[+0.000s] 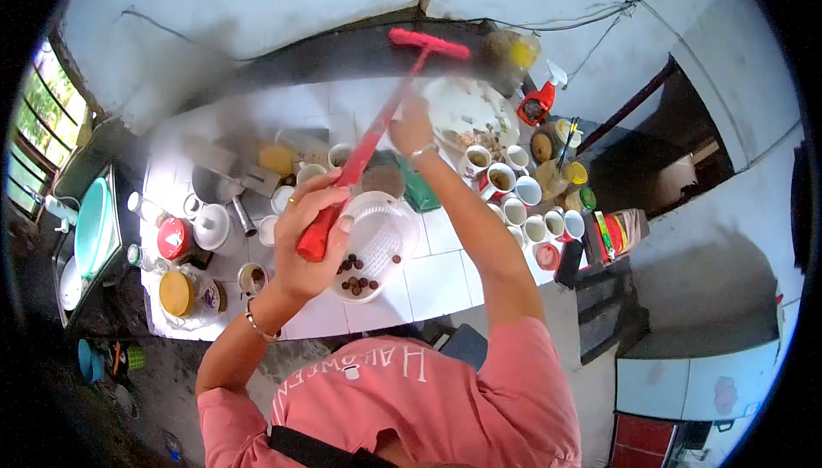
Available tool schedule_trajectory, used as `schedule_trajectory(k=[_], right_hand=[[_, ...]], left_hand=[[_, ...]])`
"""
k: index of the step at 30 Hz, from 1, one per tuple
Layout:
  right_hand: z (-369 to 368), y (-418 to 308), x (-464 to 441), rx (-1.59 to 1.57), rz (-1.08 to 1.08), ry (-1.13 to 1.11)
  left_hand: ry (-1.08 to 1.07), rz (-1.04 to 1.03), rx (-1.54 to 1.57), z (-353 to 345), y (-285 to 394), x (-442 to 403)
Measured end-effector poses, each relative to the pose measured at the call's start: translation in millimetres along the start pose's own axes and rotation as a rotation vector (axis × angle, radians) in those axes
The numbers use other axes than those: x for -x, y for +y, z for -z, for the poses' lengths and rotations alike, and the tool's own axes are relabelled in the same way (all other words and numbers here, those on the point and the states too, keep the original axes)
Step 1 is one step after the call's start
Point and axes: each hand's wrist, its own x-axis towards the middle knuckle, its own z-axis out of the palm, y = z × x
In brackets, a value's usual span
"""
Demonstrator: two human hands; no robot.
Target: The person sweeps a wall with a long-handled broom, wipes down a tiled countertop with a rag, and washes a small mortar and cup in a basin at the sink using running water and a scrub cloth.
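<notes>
A white-tiled counter [441, 284] stands against a pale wall [282, 5] with a dark band along its base. The left hand [312, 241] is wrapped around the handle of a red T-headed tool [368, 147], which slants above the counter with its head over the back edge. The right hand [413, 130] is near the tool's shaft and a white basin [461, 95] by the back edge; it is blurred, so I cannot tell its grip. A white basket [401, 226] with dark round pieces [355, 286] sits near the front edge, mugs [498, 178] toward the right end.
</notes>
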Motion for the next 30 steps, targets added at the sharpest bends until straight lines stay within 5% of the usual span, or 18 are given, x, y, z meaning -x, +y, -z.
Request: schedule_trajectory(k=[4,5,8,19,22,25,30], right_hand=[[-16.1,12.2,-48.5,0.393,0.138,-0.486],[-21.4,26.4,-59.0,0.443,0.183,-0.456],[5.1,15.6,-67.7,0.187,0.178,-0.551],[14.7,50.3,-97.2,0.294,0.339,-0.537],[3.9,47.8,-95.4,0.291,0.38,-0.523],[11.0,66.3,-91.9,0.28,0.397,-0.454],[-5.1,84.7,-89.8,0.136,0.179,-0.405]], left_hand=[[0.045,0.094,0.118,4.7,-4.9,-1.2],[0.054,0.119,0.143,10.3,0.7,-1.8],[0.085,0.214,0.232,19.7,7.3,-1.3],[0.092,0.216,0.051,36.6,-5.3,-28.0],[0.148,0.313,0.301,55.5,14.4,-35.6],[0.126,0.302,0.221,45.4,-0.1,-36.4],[0.098,0.341,0.123,48.1,12.1,-41.8]])
